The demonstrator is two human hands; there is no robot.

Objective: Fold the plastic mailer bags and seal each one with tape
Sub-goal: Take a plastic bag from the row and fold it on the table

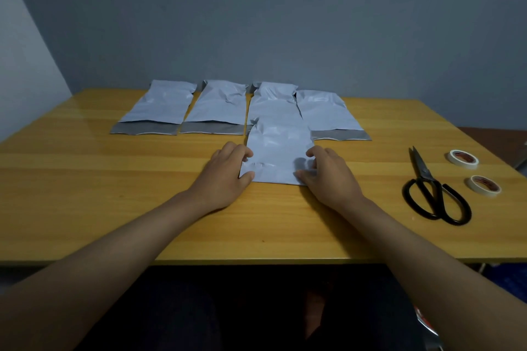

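Note:
A white plastic mailer bag point(278, 151) lies in the middle of the wooden table point(114, 208), nearer to me than the others. My left hand point(225, 177) pinches its near left corner between thumb and fingers. My right hand point(328, 174) pinches the near right corner the same way. Behind it lie several more white mailer bags in a row, such as the far-left bag point(159, 105), the second bag point(218, 105) and the right bag point(325, 114), their grey flaps open toward me. Two rolls of tape, one point(462, 157) behind the other point(484, 184), sit at the right.
Black scissors point(433, 191) lie closed on the table's right side, just left of the tape rolls. A grey wall stands right behind the table. The table's near edge runs across the view above my lap.

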